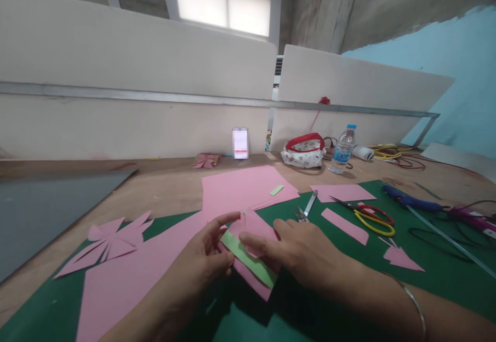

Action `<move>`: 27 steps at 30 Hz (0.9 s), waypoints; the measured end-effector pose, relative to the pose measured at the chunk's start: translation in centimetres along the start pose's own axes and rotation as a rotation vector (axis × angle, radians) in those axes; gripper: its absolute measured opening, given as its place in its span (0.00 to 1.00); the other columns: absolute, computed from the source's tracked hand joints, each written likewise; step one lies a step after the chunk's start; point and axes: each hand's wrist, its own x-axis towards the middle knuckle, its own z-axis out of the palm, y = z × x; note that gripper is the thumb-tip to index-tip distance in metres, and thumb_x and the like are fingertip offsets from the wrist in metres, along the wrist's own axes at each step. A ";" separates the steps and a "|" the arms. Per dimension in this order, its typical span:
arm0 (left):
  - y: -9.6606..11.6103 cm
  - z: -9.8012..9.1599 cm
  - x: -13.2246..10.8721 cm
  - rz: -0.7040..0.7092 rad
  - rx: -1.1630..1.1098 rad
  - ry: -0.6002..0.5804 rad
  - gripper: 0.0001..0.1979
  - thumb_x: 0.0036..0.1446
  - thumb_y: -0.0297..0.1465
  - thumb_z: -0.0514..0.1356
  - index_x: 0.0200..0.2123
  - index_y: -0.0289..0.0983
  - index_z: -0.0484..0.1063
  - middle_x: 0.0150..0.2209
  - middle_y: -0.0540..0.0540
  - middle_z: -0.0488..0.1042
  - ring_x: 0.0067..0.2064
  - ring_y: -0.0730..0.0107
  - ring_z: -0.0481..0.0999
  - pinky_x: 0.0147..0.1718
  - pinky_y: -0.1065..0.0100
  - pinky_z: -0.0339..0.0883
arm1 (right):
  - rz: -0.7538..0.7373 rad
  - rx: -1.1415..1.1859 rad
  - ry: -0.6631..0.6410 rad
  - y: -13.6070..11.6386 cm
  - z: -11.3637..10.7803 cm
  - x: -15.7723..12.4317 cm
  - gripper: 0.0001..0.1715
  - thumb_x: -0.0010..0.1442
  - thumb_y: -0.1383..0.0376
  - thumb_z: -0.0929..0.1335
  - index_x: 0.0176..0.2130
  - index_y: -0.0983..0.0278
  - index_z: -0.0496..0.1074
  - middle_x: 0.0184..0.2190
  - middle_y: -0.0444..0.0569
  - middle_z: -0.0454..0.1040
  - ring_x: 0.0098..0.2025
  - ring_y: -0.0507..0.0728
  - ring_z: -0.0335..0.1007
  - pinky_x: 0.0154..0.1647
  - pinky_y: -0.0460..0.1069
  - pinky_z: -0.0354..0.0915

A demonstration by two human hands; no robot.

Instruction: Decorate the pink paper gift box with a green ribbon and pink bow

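Observation:
Both hands meet over a folded pink paper piece (258, 228) with a green paper strip (248, 258) laid across it, low in the centre of the view. My left hand (205, 259) pinches the left end of the strip and the paper edge with thumb and fingers closed. From the right, my right hand (302, 249) presses down on the pink piece, fingers curled over its top, thumb by the strip. The work rests on a green cutting mat (333, 290).
Large pink sheets (240, 189) lie beyond the hands, and a cut pink flower shape (108, 241) sits at left. Scissors with red and yellow handles (368, 215), small snips (304, 212), pink offcuts (344, 226), a blue glue gun (411, 200), a water bottle (343, 150) and a pouch (304, 153) stand at right.

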 end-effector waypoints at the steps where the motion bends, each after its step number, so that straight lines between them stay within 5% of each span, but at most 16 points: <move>1: 0.0 -0.1 0.0 -0.012 0.008 -0.001 0.32 0.39 0.25 0.63 0.52 0.40 0.63 0.29 0.54 0.70 0.24 0.78 0.65 0.22 0.74 0.58 | -0.034 0.057 -0.013 0.1 -0.2 -0.1 0.33 0.64 0.67 0.61 0.63 0.44 0.48 0.31 0.47 0.67 0.28 0.55 0.63 0.23 0.47 0.48; 7: 0.4 -0.4 0.1 0.040 0.170 0.021 0.27 0.42 0.27 0.62 0.49 0.40 0.61 0.37 0.48 0.72 0.37 0.62 0.74 0.35 0.63 0.66 | -0.080 0.571 -0.210 1.3 -2.4 -1.0 0.47 0.57 0.69 0.67 0.66 0.49 0.42 0.48 0.50 0.67 0.38 0.55 0.68 0.33 0.45 0.62; 11: 0.7 -0.1 0.0 0.073 0.281 -0.079 0.14 0.45 0.32 0.64 0.36 0.37 0.67 0.34 0.47 0.73 0.36 0.60 0.74 0.33 0.63 0.65 | -0.024 0.920 -0.149 1.6 -3.1 -0.5 0.35 0.65 0.69 0.60 0.66 0.49 0.45 0.53 0.46 0.66 0.47 0.53 0.67 0.46 0.46 0.62; 15: 0.3 -0.3 0.0 0.033 0.328 -0.066 0.19 0.45 0.34 0.64 0.41 0.38 0.67 0.36 0.46 0.74 0.33 0.61 0.74 0.30 0.64 0.65 | -0.004 1.034 -0.186 1.8 -2.5 0.0 0.26 0.64 0.66 0.62 0.60 0.53 0.60 0.40 0.43 0.74 0.39 0.51 0.68 0.41 0.45 0.63; 19: 0.0 -0.7 0.1 0.017 0.323 0.042 0.19 0.48 0.34 0.61 0.44 0.38 0.65 0.39 0.47 0.72 0.36 0.63 0.73 0.34 0.64 0.65 | 0.101 1.227 -0.310 1.8 -1.9 0.0 0.13 0.58 0.62 0.69 0.43 0.63 0.75 0.31 0.43 0.73 0.30 0.50 0.66 0.31 0.42 0.61; 23: 0.1 -0.5 0.0 -0.002 0.287 0.051 0.15 0.48 0.37 0.61 0.39 0.38 0.66 0.35 0.49 0.73 0.37 0.65 0.74 0.35 0.66 0.65 | 0.407 1.437 -0.339 1.2 -1.1 0.4 0.09 0.54 0.61 0.70 0.30 0.66 0.72 0.22 0.41 0.68 0.22 0.48 0.61 0.20 0.41 0.57; 27: -0.2 0.3 -0.2 -0.042 0.327 0.068 0.19 0.48 0.43 0.60 0.38 0.37 0.63 0.31 0.50 0.70 0.32 0.64 0.73 0.28 0.66 0.65 | 0.547 1.374 -0.163 1.0 -0.4 1.0 0.12 0.56 0.61 0.68 0.25 0.66 0.67 0.19 0.40 0.64 0.20 0.47 0.57 0.18 0.41 0.53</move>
